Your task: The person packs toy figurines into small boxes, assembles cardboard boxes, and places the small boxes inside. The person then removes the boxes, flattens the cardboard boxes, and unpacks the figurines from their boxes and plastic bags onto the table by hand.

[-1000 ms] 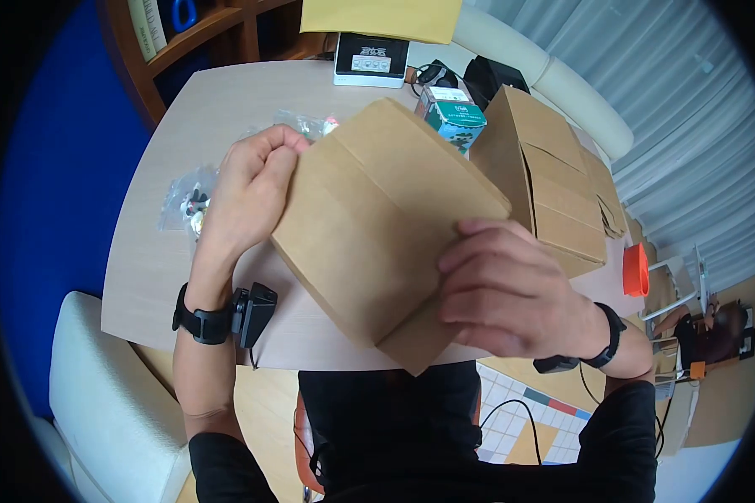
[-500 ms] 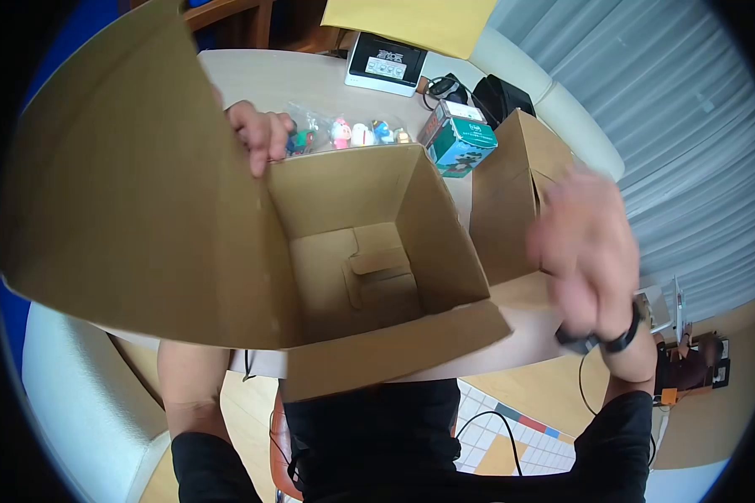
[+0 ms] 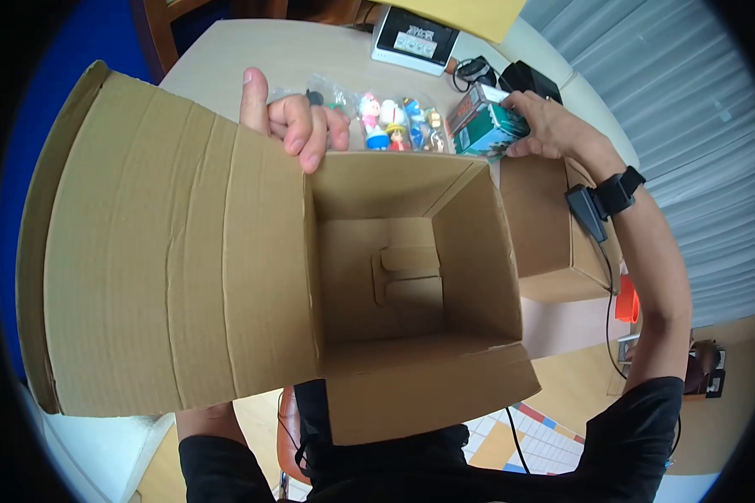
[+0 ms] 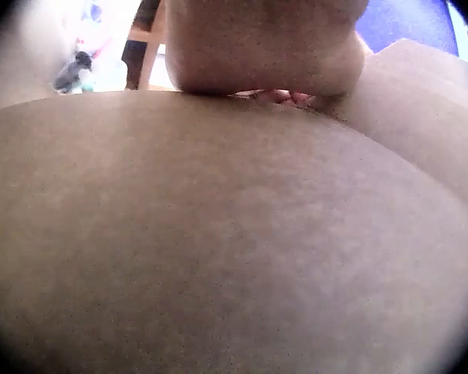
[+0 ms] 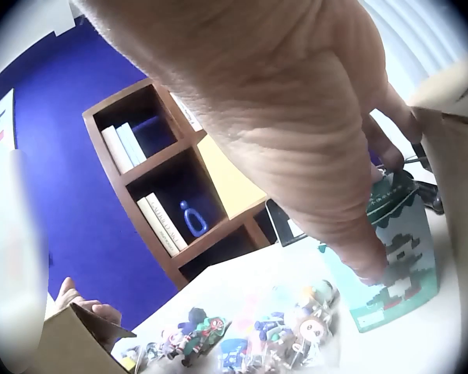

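Observation:
An open cardboard box (image 3: 478, 251) faces up at me, its inside bare and its wide flap (image 3: 143, 251) spread to the left. At the far rim, my left hand (image 3: 298, 126) holds the box with fingers bent over the edge and the thumb raised. The flap hides most of the left forearm, and skin fills most of the left wrist view. Beyond the box, my right hand (image 3: 554, 126) grips a small green printed carton (image 3: 488, 130), fingers across its top and the thumb on its near side. In the right wrist view the carton (image 5: 402, 269) stands upright on the table.
Several small toy figures (image 3: 394, 126) in clear bags lie behind the open box. A second cardboard box (image 3: 533, 226) stands on the right, beside an orange container (image 3: 627, 300). At the back are a white device (image 3: 415, 40) and a black bag (image 3: 528, 80).
The cardboard box has been turned so its opening faces me, its flap swung left. My right hand has left the box, reached to the far right and taken hold of the green carton.

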Motion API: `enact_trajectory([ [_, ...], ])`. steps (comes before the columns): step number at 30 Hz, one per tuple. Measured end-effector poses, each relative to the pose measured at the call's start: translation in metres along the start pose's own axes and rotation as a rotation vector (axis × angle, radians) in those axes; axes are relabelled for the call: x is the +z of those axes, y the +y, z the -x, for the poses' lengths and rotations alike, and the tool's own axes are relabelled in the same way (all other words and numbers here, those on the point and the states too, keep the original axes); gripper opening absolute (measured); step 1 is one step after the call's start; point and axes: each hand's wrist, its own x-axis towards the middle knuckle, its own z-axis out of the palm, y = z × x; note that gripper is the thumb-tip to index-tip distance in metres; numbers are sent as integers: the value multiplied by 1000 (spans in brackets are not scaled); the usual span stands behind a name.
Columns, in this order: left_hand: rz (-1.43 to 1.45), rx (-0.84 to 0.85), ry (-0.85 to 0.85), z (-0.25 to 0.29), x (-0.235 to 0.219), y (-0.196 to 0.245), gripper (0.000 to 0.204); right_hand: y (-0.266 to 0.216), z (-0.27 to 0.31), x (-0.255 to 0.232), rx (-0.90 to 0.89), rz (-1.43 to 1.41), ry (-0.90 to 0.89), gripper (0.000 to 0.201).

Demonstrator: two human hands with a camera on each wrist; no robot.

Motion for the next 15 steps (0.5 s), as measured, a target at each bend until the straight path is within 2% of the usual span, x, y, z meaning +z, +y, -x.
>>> enact_trajectory([
  [2,70,-14,-55,0,0,-3,75,-1,0,0,0,22,-21,64],
  [4,17,-49,-24,2,0,0,75,-3,-1,3,-4,44,-48,62],
  [7,-34,-70,-39,2,-2,-3,76,-3,0,7,-53,16,66,55],
  [12,55,-99,-103,0,-2,-3,77,-14,4,-3,-32,43,86,49],
  [14,54,-107,-100,1,-2,-3,78,-15,4,-2,41,60,-35,55],
  [15,53,-107,-100,1,-1,-3,78,-15,5,0,4,81,-23,58],
])
